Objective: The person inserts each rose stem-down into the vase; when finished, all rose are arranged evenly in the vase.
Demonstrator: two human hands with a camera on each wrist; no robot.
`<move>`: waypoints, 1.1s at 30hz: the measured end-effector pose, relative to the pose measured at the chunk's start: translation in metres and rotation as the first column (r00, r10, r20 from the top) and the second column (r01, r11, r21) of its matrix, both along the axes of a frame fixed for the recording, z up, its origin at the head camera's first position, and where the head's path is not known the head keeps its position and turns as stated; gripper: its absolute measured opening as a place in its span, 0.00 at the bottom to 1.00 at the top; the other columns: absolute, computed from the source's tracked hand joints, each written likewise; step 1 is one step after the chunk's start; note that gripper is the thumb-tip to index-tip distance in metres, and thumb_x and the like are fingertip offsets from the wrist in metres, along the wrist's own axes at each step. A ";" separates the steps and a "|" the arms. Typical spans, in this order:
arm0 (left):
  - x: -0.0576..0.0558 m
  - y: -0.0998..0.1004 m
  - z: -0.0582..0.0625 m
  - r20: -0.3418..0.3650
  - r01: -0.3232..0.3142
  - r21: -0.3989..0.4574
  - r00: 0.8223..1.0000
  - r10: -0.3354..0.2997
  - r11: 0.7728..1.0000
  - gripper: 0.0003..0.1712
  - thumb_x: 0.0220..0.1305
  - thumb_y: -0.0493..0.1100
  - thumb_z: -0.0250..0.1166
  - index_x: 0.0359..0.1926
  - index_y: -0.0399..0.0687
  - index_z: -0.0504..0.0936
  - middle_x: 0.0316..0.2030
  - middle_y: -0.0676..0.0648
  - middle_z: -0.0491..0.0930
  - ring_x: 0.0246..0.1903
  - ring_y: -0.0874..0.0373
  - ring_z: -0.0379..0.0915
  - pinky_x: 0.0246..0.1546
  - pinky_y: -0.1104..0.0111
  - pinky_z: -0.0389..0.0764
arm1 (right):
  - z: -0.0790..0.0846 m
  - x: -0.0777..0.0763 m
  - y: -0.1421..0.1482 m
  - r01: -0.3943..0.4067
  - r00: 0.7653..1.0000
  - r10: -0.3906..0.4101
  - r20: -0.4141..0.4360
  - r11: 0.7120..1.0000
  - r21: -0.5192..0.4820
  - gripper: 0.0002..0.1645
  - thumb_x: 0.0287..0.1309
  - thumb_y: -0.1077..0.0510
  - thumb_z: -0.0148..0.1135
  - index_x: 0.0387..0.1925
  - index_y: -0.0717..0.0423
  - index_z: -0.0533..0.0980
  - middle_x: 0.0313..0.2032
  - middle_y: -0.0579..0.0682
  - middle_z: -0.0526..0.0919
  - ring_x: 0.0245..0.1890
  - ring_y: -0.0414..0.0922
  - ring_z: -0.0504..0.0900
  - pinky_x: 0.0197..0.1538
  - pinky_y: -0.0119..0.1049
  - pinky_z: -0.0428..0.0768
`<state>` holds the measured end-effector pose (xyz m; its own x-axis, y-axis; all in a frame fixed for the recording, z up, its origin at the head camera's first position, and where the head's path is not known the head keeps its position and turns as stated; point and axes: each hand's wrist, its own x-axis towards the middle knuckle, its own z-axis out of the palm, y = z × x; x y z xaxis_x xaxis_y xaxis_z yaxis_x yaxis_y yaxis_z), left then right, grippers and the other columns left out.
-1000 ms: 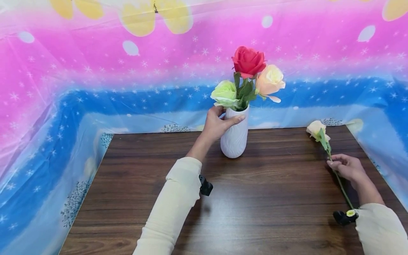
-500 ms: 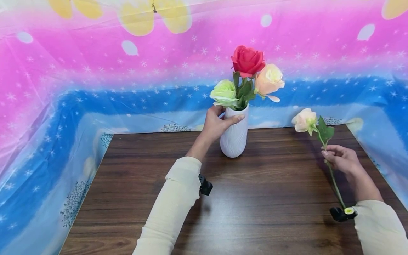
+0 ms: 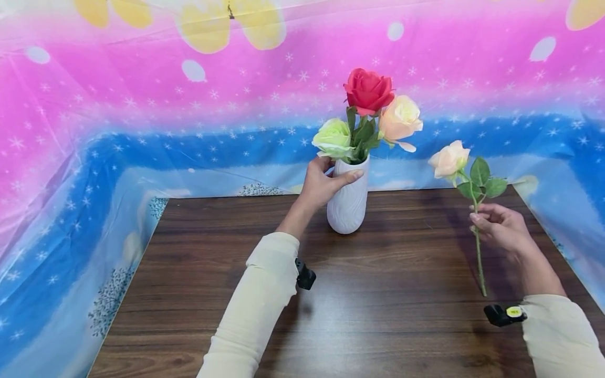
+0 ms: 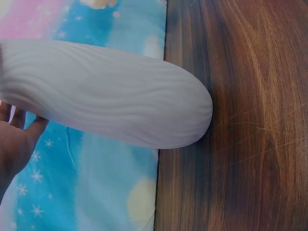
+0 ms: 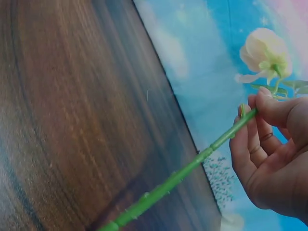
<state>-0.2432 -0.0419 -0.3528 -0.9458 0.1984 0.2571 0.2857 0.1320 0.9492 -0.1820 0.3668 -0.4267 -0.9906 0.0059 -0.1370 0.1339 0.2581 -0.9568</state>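
A white vase (image 3: 347, 207) with a wavy relief stands upright near the table's back edge. My left hand (image 3: 322, 184) grips it near the rim, thumb across the front. In the vase are a red rose (image 3: 369, 91), a peach rose (image 3: 402, 118) and a pale green rose (image 3: 332, 138). To the right, my right hand (image 3: 503, 226) pinches the stem of a cream-pink rose (image 3: 450, 159) just under its leaves, bloom up. In the right wrist view the rose's green stem (image 5: 178, 176) slants down from thumb and fingers. The left wrist view shows the vase's base on the wood.
The brown wooden table (image 3: 378, 294) extends toward me. Behind and beside it hangs a pink and blue cloth (image 3: 236, 105) with snowflakes. Small black cameras sit at the left wrist (image 3: 305, 274) and right wrist (image 3: 504, 315).
My right hand has moved up and slightly left with the rose. The rose has turned more upright, and its leaves have spread into view. My left hand and the vase stay put.
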 end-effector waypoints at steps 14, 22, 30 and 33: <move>0.000 0.000 -0.002 0.000 0.002 0.003 1.000 -0.002 1.000 0.34 0.61 0.43 0.74 0.67 0.46 0.74 0.65 0.43 0.77 0.66 0.47 0.74 0.69 0.49 0.74 | 0.019 0.002 -0.019 -0.081 0.996 0.065 -0.062 0.955 -0.286 0.16 0.69 0.60 0.62 0.53 0.41 0.69 0.35 0.36 0.88 0.36 0.31 0.88 0.37 0.27 0.86; 0.001 0.001 0.000 0.000 0.001 0.000 1.000 -0.001 1.000 0.34 0.62 0.43 0.73 0.68 0.47 0.74 0.65 0.44 0.77 0.67 0.49 0.74 0.70 0.49 0.73 | 0.030 0.002 -0.035 -0.154 0.987 0.117 -0.110 0.882 -0.445 0.12 0.71 0.66 0.57 0.50 0.50 0.71 0.39 0.42 0.85 0.40 0.38 0.90 0.39 0.35 0.89; 0.001 0.001 0.000 -0.003 0.000 0.000 1.000 0.000 1.000 0.33 0.62 0.43 0.73 0.67 0.46 0.74 0.65 0.43 0.77 0.66 0.48 0.74 0.70 0.49 0.73 | 0.041 -0.001 -0.048 -0.178 0.981 0.112 -0.160 0.849 -0.498 0.14 0.70 0.70 0.55 0.51 0.52 0.71 0.36 0.44 0.84 0.39 0.41 0.90 0.39 0.38 0.89; 0.001 0.000 0.000 -0.003 -0.002 -0.001 1.000 0.002 1.000 0.33 0.62 0.43 0.74 0.67 0.46 0.74 0.65 0.43 0.77 0.66 0.48 0.74 0.69 0.49 0.74 | 0.045 -0.002 -0.053 -0.197 0.977 0.117 -0.181 0.825 -0.530 0.14 0.71 0.68 0.55 0.53 0.53 0.72 0.37 0.46 0.85 0.39 0.42 0.90 0.41 0.40 0.89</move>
<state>-0.2422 -0.0417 -0.3527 -0.9456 0.1963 0.2596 0.2880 0.1332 0.9483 -0.1842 0.3143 -0.3814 -0.9804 -0.1870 0.0624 -0.0034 -0.3004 -0.9538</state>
